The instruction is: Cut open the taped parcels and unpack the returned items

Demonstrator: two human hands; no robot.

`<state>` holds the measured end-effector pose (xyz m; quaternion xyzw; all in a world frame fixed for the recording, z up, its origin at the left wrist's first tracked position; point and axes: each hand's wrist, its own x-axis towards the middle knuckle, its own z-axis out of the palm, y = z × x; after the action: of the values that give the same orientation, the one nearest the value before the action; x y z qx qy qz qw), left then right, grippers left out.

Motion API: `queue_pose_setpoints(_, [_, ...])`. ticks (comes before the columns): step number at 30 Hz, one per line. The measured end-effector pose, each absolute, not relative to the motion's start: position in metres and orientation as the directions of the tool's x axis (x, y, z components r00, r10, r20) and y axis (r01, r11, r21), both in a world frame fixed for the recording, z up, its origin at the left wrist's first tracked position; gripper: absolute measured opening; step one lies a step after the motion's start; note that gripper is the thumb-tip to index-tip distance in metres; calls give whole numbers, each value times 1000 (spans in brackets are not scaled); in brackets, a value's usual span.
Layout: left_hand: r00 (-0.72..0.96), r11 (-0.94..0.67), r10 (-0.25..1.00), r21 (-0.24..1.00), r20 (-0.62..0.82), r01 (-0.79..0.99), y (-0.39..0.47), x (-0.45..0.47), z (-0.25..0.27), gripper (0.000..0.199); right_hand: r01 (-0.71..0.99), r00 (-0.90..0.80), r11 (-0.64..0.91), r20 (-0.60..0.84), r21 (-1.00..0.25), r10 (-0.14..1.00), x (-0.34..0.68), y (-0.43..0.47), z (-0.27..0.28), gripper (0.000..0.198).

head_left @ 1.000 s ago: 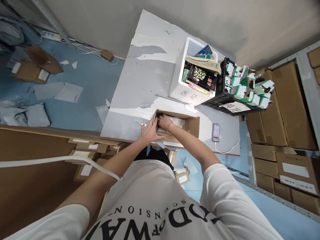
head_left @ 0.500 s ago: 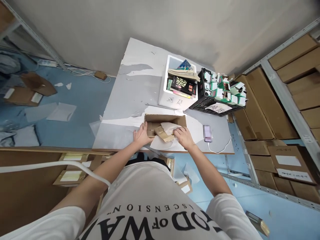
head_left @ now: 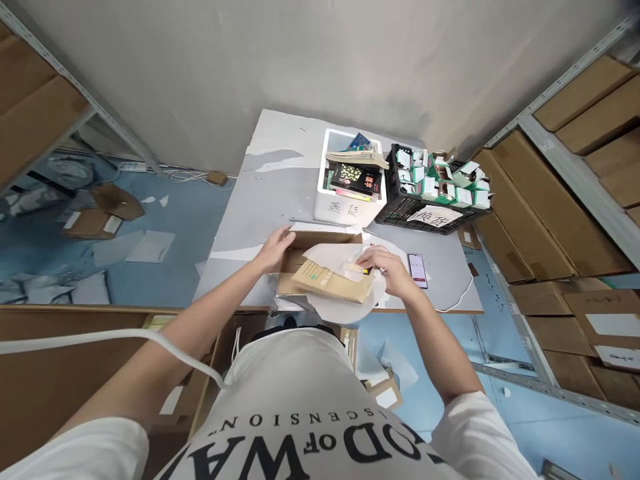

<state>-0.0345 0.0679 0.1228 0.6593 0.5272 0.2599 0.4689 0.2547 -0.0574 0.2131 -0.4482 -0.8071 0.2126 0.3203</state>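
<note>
nearest to us, the tan packet (head_left: 340,285) is now lifted over the near side of the cardboard box (head_left: 320,237), with its printed face up; half a second ago we saw less of it, lying tilted at the box opening. the white wrapping (head_left: 353,311) comes out with it and hangs a little past the table edge. we judge that the unpacking is well advanced, but the packet is not yet apart from the box. our right hand (head_left: 387,267) is bent at the wrist, its fingers closed on the packet's right end, together with some wrapping. our left hand (head_left: 276,248) has shifted to the box's far left corner; it touches there, but we cannot tell if it grips. farther, the white bin (head_left: 345,210) with books stands beside a black crate (head_left: 395,210).
</note>
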Motion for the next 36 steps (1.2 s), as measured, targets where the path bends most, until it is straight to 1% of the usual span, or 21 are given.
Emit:
queue_pose_setpoints(2, [453, 12, 874, 940, -175, 341, 76, -22, 154, 73, 455, -485, 544, 317, -705, 815, 250, -54, 239, 31])
queue_pose_setpoints(4, [597, 45, 773, 956, -216, 289, 73, -9, 182, 70, 333, -559, 549, 308, -767, 770, 242, -50, 256, 38])
queue_pose_setpoints(6, [758, 206, 559, 942, -335, 264, 57, 0, 199, 63, 258, -588, 540, 313, -801, 745, 234, -46, 261, 45])
queue_pose_setpoints(7, [797, 316, 463, 913, -387, 260, 46, 3, 203, 60, 255, -570, 531, 318, -808, 757, 231, -43, 259, 46])
queue_pose_setpoints(8, [810, 420, 407, 874, -423, 245, 35, 4, 203, 59, 283, -521, 515, 322, -809, 791, 229, -40, 255, 46])
queue_pose_setpoints(9, [800, 503, 415, 842, -434, 195, 25, 4, 202, 57, 343, -429, 482, 323, -806, 844, 229, -38, 249, 44])
queue_pose_setpoints(10, [778, 562, 450, 816, -439, 136, 15, 3, 198, 56, 416, -305, 430, 323, -801, 896, 230, -35, 241, 41])
queue_pose_setpoints(12, [702, 601, 562, 799, -437, 17, 0, 1, 189, 55, 533, -53, 296, 318, -792, 947, 239, -35, 227, 37])
queue_pose_setpoints(13, [654, 590, 619, 807, -434, -23, -5, 0, 184, 55, 563, 68, 233, 326, -793, 943, 245, -38, 221, 37])
queue_pose_setpoints(15, [546, 536, 728, 840, -414, -78, -12, -2, 173, 58, 563, 313, 151, 378, -813, 871, 259, -51, 213, 39])
queue_pose_setpoints(17, [449, 479, 808, 869, -382, -122, -17, -1, 164, 60, 516, 559, 131, 449, -847, 698, 266, -71, 208, 35])
queue_pose_setpoints(18, [411, 458, 834, 877, -369, -143, -20, 0, 160, 61, 489, 631, 149, 467, -859, 619, 266, -82, 207, 32])
queue_pose_setpoints(19, [381, 445, 851, 881, -361, -159, -22, 2, 157, 61, 470, 641, 176, 472, -865, 606, 263, -93, 205, 27])
queue_pose_setpoints(20, [356, 435, 864, 884, -356, -172, -25, 4, 154, 62, 460, 601, 193, 464, -866, 651, 256, -102, 203, 24])
queue_pose_setpoints(21, [333, 427, 874, 886, -353, -180, -28, 6, 152, 62, 459, 524, 193, 439, -867, 729, 247, -109, 200, 23])
queue_pose_setpoints(23, [291, 405, 893, 895, -343, -189, -32, 12, 149, 62, 458, 349, 131, 313, -879, 883, 225, -115, 190, 31])
queue_pose_setpoints(25, [251, 376, 912, 907, -325, -191, -35, 17, 145, 61, 370, 259, 27, 131, -929, 957, 205, -114, 176, 41])
queue_pose_setpoints(27, [200, 349, 929, 919, -312, -183, -36, 20, 139, 61, 193, 206, -79, -38, -978, 978, 193, -111, 161, 41])
queue_pose_setpoints(29, [140, 329, 941, 930, -308, -167, -37, 21, 132, 60, 57, 173, -153, -141, -987, 975, 187, -110, 150, 37])
queue_pose_setpoints(32, [75, 322, 947, 932, -313, -165, -39, 19, 126, 61, 15, 229, -179, -171, -984, 958, 186, -114, 141, 34])
queue_pose_setpoints(36, [81, 328, 945, 918, -318, -222, -41, 16, 131, 61, -19, 259, -140, -140, -990, 956, 186, -115, 140, 37])
